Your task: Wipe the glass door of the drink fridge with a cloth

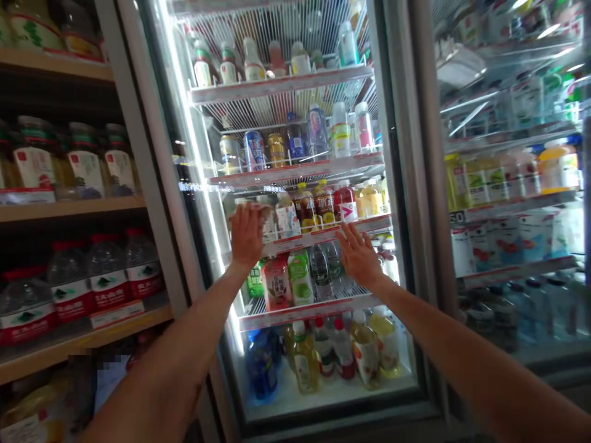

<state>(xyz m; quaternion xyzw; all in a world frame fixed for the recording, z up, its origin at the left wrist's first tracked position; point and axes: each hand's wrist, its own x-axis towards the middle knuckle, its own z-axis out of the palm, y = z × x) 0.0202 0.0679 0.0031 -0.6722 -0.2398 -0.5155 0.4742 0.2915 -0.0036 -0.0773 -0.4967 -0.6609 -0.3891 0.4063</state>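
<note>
Both of my arms stretch forward to a lit drinks fridge with wire shelves. My left hand [249, 234] is raised with its fingers spread, in front of the left end of the middle shelf, hiding part of the bottles there. Lower and to the right, my right hand [360, 255] has its fingers extended, in front of the shelf edge below a red-capped bottle with a white label [346, 203]. Neither hand holds anything. Reflections lie across the fridge's glass front [191, 187]; I cannot tell whether my palms touch it. Dark tea bottles with yellow caps [325, 206] stand between my hands.
At the left, wooden shelves [69, 209] carry juice bottles and red-labelled water bottles [108, 277]. A metal door frame [427, 184] separates this fridge from another at the right, stocked with drinks. Large bottles [305, 363] stand on the fridge floor.
</note>
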